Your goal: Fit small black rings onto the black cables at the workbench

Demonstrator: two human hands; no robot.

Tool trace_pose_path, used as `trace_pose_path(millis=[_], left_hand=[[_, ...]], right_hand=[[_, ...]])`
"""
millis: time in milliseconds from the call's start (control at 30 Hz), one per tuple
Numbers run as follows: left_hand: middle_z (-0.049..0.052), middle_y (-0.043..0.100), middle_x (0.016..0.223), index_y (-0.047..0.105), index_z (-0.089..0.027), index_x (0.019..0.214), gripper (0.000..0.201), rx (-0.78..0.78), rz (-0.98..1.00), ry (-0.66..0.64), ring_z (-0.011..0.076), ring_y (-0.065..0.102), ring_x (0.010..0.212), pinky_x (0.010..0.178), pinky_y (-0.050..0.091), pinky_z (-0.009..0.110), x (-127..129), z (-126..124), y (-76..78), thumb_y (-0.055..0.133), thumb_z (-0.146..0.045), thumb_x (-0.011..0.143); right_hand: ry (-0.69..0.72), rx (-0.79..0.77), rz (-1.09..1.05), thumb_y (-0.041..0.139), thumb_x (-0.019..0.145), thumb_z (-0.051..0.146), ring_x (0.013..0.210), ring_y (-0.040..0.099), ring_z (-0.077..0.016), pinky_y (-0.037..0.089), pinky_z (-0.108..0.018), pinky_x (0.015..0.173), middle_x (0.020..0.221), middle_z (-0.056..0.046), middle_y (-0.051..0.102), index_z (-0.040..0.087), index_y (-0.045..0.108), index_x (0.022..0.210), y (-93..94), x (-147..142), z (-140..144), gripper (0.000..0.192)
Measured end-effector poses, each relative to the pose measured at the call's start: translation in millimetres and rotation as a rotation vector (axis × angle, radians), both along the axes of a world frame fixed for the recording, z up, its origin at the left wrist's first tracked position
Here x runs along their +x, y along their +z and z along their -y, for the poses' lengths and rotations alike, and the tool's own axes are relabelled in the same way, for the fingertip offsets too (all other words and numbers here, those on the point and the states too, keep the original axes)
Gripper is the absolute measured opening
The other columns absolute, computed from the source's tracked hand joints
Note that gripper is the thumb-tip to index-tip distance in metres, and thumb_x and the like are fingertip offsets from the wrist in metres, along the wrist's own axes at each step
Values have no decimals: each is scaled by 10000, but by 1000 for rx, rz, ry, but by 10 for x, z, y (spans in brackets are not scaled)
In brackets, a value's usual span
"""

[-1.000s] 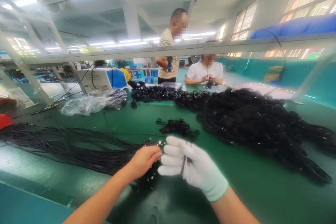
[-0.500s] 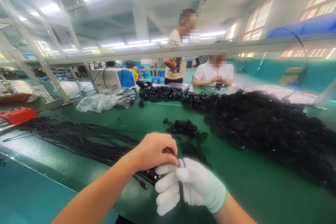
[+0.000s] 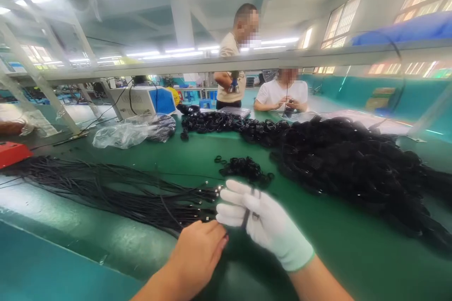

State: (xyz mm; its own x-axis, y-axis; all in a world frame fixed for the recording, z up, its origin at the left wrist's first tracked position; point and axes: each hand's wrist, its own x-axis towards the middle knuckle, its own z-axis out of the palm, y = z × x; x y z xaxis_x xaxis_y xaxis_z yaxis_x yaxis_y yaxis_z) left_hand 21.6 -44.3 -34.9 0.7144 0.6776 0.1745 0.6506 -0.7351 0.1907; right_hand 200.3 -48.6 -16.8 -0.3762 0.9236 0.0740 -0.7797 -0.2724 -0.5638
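My right hand [image 3: 263, 221], in a white glove, is closed around a thin black cable that crosses its palm. My bare left hand [image 3: 197, 254] sits just below and left of it, fingers curled; what it holds is hidden. A long bundle of black cables [image 3: 106, 190] with metal connector tips lies on the green table [image 3: 335, 244], ending beside my gloved fingers. A small heap of black rings [image 3: 245, 169] lies just beyond my hands.
A big pile of coiled black cables [image 3: 353, 164] fills the right side. A clear plastic bag [image 3: 130, 131] and a white and blue machine [image 3: 146, 101] stand at the back left. Two people [image 3: 280, 94] work across the table. A red box [image 3: 12, 154] is far left.
My left hand has dropped from on top of the gloved hand to below and left of it. The gloved hand has risen and turned, fingers now pointing left toward the cable tips.
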Motion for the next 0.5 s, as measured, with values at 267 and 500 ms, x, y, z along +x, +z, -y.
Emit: trace_pose_path(millis=[267, 500], left_hand=[[-26, 624, 712, 629, -187, 727, 146, -144, 229, -142, 125, 544, 683, 657, 378, 238, -1, -312, 542, 698, -316, 726], [13, 612, 701, 656, -118, 758, 233, -707, 508, -92, 122, 540, 663, 590, 410, 208, 12, -592, 150, 511, -281, 838]], right_hand=[[368, 69, 140, 658, 779, 279, 765, 615, -205, 456, -434, 765, 878, -138, 632, 56, 578, 1018, -266, -109, 117, 338], [400, 32, -61, 731, 692, 272, 637, 518, -115, 439, -435, 760, 718, 21, 468, 119, 529, 1037, -224, -233, 162, 428]])
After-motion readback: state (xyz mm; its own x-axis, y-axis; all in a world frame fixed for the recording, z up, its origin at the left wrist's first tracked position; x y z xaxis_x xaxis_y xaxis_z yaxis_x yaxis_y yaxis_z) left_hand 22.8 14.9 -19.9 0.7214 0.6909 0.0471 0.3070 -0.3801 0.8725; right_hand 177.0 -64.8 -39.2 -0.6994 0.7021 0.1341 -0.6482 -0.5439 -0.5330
